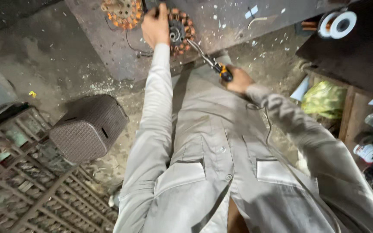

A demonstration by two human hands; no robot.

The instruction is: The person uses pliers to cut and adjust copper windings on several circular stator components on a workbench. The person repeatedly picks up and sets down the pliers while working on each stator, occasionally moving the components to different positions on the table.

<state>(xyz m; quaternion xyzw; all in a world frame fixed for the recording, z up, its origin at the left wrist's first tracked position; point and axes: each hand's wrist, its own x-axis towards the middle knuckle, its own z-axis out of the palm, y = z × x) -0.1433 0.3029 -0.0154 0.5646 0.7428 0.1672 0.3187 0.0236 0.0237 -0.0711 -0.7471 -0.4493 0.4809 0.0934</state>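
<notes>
My left hand (155,25) grips the edge of a round motor stator with copper windings (181,30), which lies on a dark workbench (109,47). In my right hand (238,80) is a tool with a yellow and black handle (224,71); its metal shaft (200,51) reaches up to the stator's right side. A second copper-wound stator (122,12) sits on the bench just left of my left hand. My grey shirt fills the lower middle of the view.
A brown woven stool (89,127) stands on the dirty floor at left, next to a metal grate (22,181). At right are a white wire spool (337,23), a wooden shelf (350,108) with a green bag (324,99) and containers.
</notes>
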